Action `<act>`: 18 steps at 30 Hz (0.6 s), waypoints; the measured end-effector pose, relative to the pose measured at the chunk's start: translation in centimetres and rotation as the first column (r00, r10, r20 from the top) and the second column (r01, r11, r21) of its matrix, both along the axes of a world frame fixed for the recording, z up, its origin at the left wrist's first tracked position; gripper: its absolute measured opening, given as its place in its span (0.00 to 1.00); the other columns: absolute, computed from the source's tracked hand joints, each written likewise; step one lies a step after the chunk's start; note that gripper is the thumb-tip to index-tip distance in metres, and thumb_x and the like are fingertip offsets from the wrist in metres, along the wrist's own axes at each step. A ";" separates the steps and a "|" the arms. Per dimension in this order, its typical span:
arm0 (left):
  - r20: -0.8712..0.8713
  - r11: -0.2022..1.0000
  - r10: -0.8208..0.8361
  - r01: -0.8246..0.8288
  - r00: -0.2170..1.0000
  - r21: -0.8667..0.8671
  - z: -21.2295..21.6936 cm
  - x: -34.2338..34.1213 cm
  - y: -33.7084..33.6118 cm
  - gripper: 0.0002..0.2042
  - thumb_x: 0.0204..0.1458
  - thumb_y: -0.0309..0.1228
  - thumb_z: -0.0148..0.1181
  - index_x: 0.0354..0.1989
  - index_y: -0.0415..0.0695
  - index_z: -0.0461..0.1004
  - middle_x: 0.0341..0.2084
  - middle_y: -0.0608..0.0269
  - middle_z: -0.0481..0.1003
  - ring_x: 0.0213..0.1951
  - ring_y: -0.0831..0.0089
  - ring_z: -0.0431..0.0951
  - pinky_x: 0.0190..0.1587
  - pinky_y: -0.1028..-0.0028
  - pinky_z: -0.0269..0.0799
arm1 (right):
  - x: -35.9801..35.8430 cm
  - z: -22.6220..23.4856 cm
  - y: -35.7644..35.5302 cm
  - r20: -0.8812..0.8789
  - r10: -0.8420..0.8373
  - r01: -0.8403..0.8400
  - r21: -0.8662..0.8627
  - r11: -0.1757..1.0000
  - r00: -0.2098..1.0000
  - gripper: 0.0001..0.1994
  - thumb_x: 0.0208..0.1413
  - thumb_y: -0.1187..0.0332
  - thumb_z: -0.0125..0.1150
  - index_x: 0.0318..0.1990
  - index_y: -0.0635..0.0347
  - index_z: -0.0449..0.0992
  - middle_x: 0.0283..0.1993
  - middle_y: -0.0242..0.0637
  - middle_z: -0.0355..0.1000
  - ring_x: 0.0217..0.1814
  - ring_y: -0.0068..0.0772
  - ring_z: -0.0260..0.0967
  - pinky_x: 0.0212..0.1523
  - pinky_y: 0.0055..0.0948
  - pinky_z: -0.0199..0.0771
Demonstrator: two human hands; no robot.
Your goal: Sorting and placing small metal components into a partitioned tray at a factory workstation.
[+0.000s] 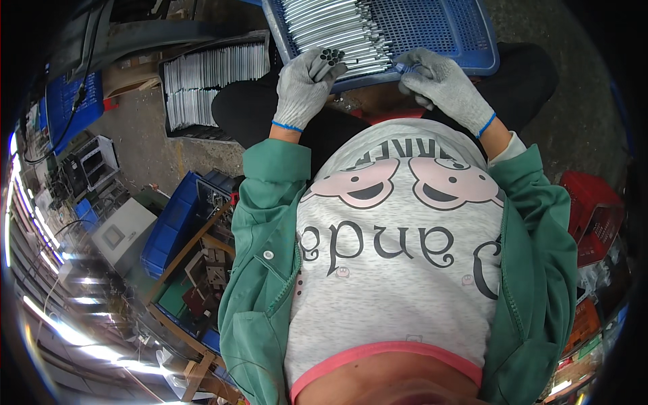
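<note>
My left hand [300, 91], in a grey work glove with a blue cuff edge, is closed around a small bundle of metal tubes [332, 57]. Their round hollow ends face up. In front of me, a blue plastic basket [432, 27] holds many shiny tubes [334, 27] lying side by side in its left part. At its near rim is my right hand [442, 88], gloved the same way, with fingers curled and thumb pressed in. Something bluish shows at those fingertips; I cannot tell whether it is the rim or a separate piece.
A dark crate [163, 88] with two rows of similar tubes [216, 67] stands on the floor to the left, beside my knee. Further left are a blue crate [71, 111], a pale machine box [125, 233] and a blue bin [170, 229]. Red crates [594, 216] stand at the right.
</note>
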State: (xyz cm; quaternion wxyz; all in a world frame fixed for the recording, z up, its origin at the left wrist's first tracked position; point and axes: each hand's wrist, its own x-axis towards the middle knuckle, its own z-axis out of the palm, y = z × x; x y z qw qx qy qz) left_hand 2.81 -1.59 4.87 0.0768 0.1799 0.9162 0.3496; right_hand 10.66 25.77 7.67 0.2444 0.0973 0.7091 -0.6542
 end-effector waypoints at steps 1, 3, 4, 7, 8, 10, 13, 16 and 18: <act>-0.025 1.000 -0.016 0.016 1.000 0.019 -0.1 0.0 -0.3 0.06 0.51 0.27 0.70 0.37 0.42 0.83 0.30 0.66 0.82 0.28 0.72 0.80 0.33 0.74 0.76 | 0.0 -0.1 -0.1 -0.079 0.014 -0.009 0.064 0.998 0.997 0.16 0.64 0.66 0.62 0.53 0.67 0.80 0.36 0.37 0.81 0.27 0.25 0.71 0.31 0.20 0.72; -0.077 0.997 -0.048 0.052 0.996 0.055 -0.3 0.1 -0.7 0.13 0.46 0.31 0.75 0.39 0.42 0.82 0.28 0.63 0.82 0.26 0.67 0.80 0.32 0.71 0.77 | 0.2 -0.2 -0.4 -0.232 0.053 -0.008 0.191 0.982 0.971 0.15 0.64 0.66 0.62 0.53 0.65 0.81 0.38 0.37 0.82 0.27 0.26 0.71 0.30 0.21 0.73; -0.102 0.995 -0.064 0.072 0.993 0.072 -0.3 0.1 -0.8 0.16 0.43 0.33 0.77 0.40 0.42 0.82 0.27 0.61 0.82 0.26 0.65 0.81 0.32 0.69 0.78 | 0.2 -0.2 -0.5 -0.304 0.079 0.001 0.253 0.967 0.949 0.15 0.64 0.66 0.63 0.53 0.64 0.81 0.38 0.37 0.82 0.26 0.27 0.72 0.30 0.21 0.74; -0.099 0.996 -0.071 0.076 0.993 0.048 1.1 0.6 -0.4 0.12 0.47 0.31 0.75 0.39 0.43 0.83 0.29 0.63 0.83 0.27 0.68 0.81 0.33 0.72 0.77 | 0.3 0.3 -0.7 -0.442 0.215 0.009 0.452 0.892 0.871 0.14 0.64 0.62 0.61 0.52 0.58 0.82 0.39 0.38 0.83 0.27 0.29 0.75 0.29 0.24 0.76; -0.099 0.996 -0.073 0.076 0.992 0.036 1.7 0.8 -0.2 0.10 0.48 0.30 0.73 0.39 0.44 0.83 0.31 0.64 0.83 0.28 0.70 0.80 0.33 0.73 0.76 | 0.2 0.5 -0.7 -0.494 0.294 0.026 0.543 0.840 0.819 0.14 0.65 0.61 0.61 0.51 0.55 0.83 0.39 0.38 0.83 0.27 0.30 0.77 0.29 0.25 0.77; -0.097 0.997 -0.075 0.078 0.992 0.022 1.9 0.9 -0.2 0.08 0.50 0.28 0.72 0.39 0.44 0.83 0.32 0.65 0.83 0.29 0.72 0.80 0.34 0.74 0.75 | 0.2 0.7 -0.9 -0.531 0.373 0.054 0.625 0.779 0.761 0.13 0.65 0.59 0.60 0.51 0.52 0.83 0.39 0.39 0.84 0.27 0.31 0.78 0.28 0.26 0.79; -0.105 0.995 -0.097 0.099 0.990 0.017 1.9 0.9 -0.4 0.14 0.42 0.26 0.73 0.41 0.43 0.83 0.33 0.62 0.84 0.31 0.65 0.82 0.38 0.70 0.78 | 0.2 1.0 -1.3 -0.534 0.402 0.057 0.650 0.758 0.744 0.13 0.63 0.63 0.62 0.51 0.54 0.84 0.44 0.38 0.84 0.31 0.31 0.79 0.34 0.26 0.80; -0.117 0.993 -0.111 0.114 0.987 0.022 1.9 1.0 -0.4 0.16 0.39 0.25 0.72 0.41 0.43 0.82 0.33 0.62 0.84 0.32 0.63 0.83 0.39 0.68 0.79 | 0.2 1.1 -1.4 -0.522 0.425 0.041 0.665 0.746 0.739 0.13 0.62 0.64 0.63 0.51 0.54 0.84 0.45 0.37 0.84 0.32 0.32 0.80 0.36 0.26 0.80; -0.137 0.991 -0.124 0.130 0.983 0.038 2.0 1.1 -0.4 0.16 0.39 0.24 0.71 0.41 0.43 0.82 0.32 0.62 0.83 0.31 0.62 0.82 0.39 0.68 0.79 | 0.1 1.1 -1.3 -0.497 0.453 0.006 0.679 0.734 0.740 0.13 0.62 0.63 0.62 0.51 0.55 0.84 0.45 0.37 0.84 0.33 0.33 0.80 0.34 0.27 0.80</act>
